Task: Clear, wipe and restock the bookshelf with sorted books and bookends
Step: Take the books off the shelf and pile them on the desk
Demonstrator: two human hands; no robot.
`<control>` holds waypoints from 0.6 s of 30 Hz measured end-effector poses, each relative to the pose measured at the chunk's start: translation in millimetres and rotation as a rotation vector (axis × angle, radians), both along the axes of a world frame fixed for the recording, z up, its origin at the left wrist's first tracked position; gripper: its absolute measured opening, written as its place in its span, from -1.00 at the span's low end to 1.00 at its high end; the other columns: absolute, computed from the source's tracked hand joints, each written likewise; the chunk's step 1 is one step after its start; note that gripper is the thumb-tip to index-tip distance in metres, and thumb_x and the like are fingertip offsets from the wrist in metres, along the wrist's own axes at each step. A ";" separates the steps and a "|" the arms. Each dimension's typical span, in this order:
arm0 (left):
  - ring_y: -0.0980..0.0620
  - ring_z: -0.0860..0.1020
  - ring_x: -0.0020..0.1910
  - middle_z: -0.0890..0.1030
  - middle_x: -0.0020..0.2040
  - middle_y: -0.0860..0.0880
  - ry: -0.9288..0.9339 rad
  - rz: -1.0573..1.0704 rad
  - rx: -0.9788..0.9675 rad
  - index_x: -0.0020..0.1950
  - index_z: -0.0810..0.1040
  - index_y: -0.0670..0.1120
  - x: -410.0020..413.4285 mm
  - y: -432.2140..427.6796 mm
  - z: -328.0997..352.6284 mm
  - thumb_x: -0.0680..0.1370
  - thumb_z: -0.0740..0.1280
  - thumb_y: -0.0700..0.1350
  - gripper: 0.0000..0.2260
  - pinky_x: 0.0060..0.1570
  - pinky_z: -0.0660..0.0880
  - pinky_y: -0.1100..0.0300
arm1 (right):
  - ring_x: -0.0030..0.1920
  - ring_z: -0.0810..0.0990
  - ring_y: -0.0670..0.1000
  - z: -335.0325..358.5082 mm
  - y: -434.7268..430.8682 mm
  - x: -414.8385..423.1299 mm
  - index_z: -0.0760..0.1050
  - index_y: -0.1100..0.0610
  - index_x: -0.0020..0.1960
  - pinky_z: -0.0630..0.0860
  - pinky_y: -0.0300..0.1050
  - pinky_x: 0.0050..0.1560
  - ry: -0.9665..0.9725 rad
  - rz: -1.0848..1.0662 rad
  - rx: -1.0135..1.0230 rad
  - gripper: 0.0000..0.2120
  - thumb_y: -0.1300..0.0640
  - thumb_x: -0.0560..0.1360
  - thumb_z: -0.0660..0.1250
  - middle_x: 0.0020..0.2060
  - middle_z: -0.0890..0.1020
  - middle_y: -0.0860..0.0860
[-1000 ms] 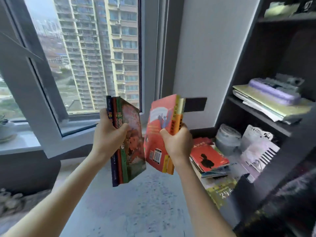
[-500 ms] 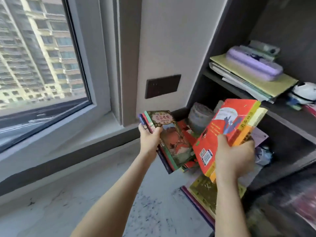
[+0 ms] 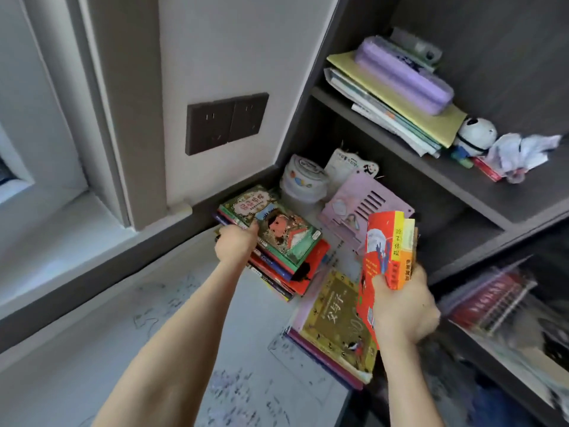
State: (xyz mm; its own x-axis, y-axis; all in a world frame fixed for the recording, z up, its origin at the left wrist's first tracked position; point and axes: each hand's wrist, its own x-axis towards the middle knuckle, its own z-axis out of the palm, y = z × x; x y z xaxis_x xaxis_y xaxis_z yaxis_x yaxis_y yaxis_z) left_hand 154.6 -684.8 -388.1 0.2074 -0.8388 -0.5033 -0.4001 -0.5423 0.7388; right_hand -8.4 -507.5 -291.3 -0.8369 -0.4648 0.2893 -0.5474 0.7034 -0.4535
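Head view: both hands on books by the bookshelf

Found left hand with fingers curled round the near edge of green-covered picture books, lying flat atop a red-covered stack on the grey marbled surface beside the bookshelf. Found right hand clamped on upright red and yellow books, held above a gold-covered book lying flat. Noted pink slotted panel and lidded tub behind.

My left hand grips the green-covered books, lying flat atop the red stack on the floor, far left by the wall. My right hand holds the red and yellow books upright, above the gold-covered book lying flat beside the dark bookshelf.
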 end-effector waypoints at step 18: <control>-0.10 0.36 -0.44 0.38 -0.45 -0.06 -0.351 -0.272 -0.441 -0.35 0.32 -0.15 37.3 26.4 14.5 0.56 0.19 -0.07 -0.70 -0.39 0.30 0.20 | 0.15 0.58 0.10 -51.2 -82.0 -33.3 0.42 0.22 0.33 0.54 -0.11 -0.17 0.219 0.095 1.028 -0.63 0.31 0.53 0.25 0.20 0.56 0.12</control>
